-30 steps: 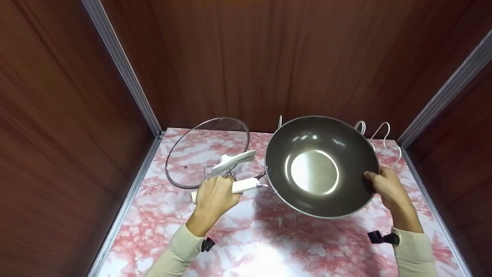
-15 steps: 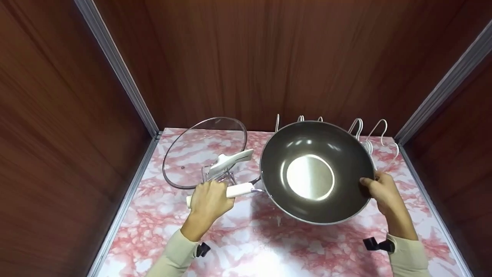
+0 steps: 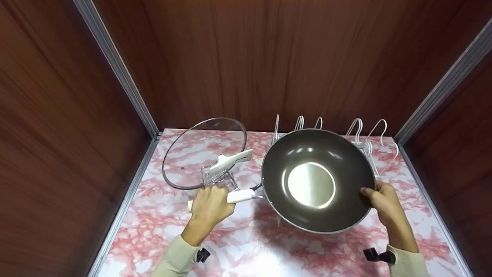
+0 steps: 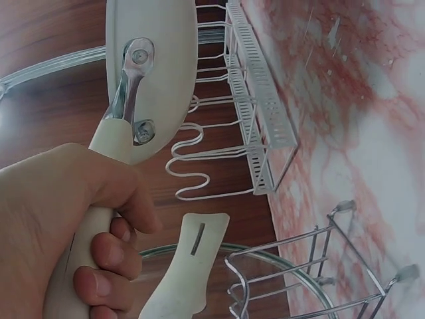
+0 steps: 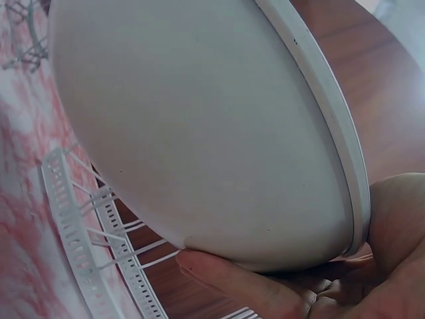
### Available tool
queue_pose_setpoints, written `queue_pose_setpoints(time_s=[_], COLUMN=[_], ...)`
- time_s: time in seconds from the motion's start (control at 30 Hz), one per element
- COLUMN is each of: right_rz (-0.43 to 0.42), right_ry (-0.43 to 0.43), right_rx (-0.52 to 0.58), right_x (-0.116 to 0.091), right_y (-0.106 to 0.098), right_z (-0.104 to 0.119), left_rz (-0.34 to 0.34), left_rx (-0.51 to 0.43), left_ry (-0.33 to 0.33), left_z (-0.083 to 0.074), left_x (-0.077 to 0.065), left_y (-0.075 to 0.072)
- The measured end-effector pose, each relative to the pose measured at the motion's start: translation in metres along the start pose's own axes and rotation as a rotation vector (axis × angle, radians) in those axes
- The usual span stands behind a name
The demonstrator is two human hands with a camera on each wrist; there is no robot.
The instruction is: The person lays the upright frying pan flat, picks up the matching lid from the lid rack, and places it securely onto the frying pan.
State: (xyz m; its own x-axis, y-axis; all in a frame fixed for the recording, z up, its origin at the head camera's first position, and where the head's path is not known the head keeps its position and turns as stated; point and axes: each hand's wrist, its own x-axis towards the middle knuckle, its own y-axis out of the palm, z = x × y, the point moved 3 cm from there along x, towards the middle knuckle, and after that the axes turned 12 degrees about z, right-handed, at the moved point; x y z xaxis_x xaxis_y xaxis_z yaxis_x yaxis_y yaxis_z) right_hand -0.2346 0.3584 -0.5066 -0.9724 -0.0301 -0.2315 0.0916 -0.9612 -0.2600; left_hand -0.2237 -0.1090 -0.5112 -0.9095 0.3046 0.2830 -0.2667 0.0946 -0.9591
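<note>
A wok (image 3: pixel 346 173), dark inside and cream outside, is held tilted above the table in the head view, its inside facing the camera. My left hand (image 3: pixel 211 206) grips its cream handle (image 3: pixel 240 196), fingers wrapped round it, as the left wrist view shows too. On the opposite side, my right hand (image 3: pixel 388 202) pinches the rim, thumb inside. Fingers of the right hand (image 5: pixel 232 279) lie under the cream outer wall (image 5: pixel 199 133) in the right wrist view. Behind the wok stands a white wire rack (image 4: pixel 265 113), partly hidden by it in the head view.
Left of the wok, a glass lid (image 3: pixel 192 146) with a cream handle (image 3: pixel 234 158) leans upright in a small metal wire stand (image 4: pixel 319 252). The table (image 3: pixel 161 231) has a pink-and-white marbled top. Brown wood-grain panels (image 3: pixel 246 65) enclose it at the back and both sides.
The wok and both hands have shifted lower in the head view, and slightly left at first. More of the white rack shows behind the rim. Both grips stay the same.
</note>
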Motion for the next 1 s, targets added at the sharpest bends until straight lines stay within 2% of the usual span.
queue_pose_setpoints(time_s=[0.27, 0.6, 0.73, 0.87, 1.0], right_rz=[-0.001, -0.011, -0.025, -0.017, -0.004], right_ry=[0.028, 0.037, 0.053, 0.061, 0.076], right_rx=[0.024, 0.013, 0.008, 0.033, 0.068], right_x=[-0.007, -0.017, -0.02, -0.021, -0.021], right_y=[-0.002, -0.004, -0.005, -0.005, -0.006], right_z=[-0.011, -0.027, -0.032, -0.039, -0.047], left_rz=[-0.016, 0.005, 0.004, -0.002, 0.024], left_rx=[0.025, -0.006, 0.009, 0.012, -0.013], left_ry=[0.019, 0.032, 0.045, 0.054, 0.048], left_z=[-0.005, -0.01, -0.013, -0.015, -0.017], left_x=[-0.005, -0.006, -0.007, -0.009, -0.009], left_y=[0.007, 0.018, 0.023, 0.027, 0.033])
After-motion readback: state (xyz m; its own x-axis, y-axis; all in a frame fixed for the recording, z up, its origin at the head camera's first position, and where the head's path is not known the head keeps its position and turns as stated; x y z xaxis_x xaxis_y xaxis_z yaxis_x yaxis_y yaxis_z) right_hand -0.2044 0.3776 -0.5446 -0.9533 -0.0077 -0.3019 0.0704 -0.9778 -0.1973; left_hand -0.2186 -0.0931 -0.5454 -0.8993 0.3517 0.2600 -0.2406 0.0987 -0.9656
